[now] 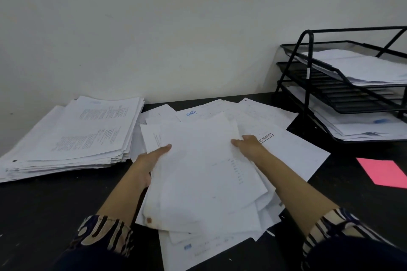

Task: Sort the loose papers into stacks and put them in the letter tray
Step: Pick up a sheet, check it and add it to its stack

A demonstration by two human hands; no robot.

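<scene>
A bundle of white loose papers (pixel 204 174) is lifted slightly over the scattered sheets (pixel 286 149) in the middle of the black table. My left hand (pixel 149 160) grips the bundle's left edge, thumb on top. My right hand (pixel 248 142) holds its upper right edge, thumb on top and fingers hidden beneath. A thick stack of printed papers (pixel 72 138) lies at the left by the wall. The black mesh letter tray (pixel 308 77) stands at the right with three tiers; paper lies in the top tier (pixel 370 68) and the bottom tier (pixel 363 125).
A pink sheet (pixel 385 174) lies on the table at the right edge, in front of the tray. A white wall runs along the back of the table. Bare black tabletop (pixel 55 204) shows at the front left.
</scene>
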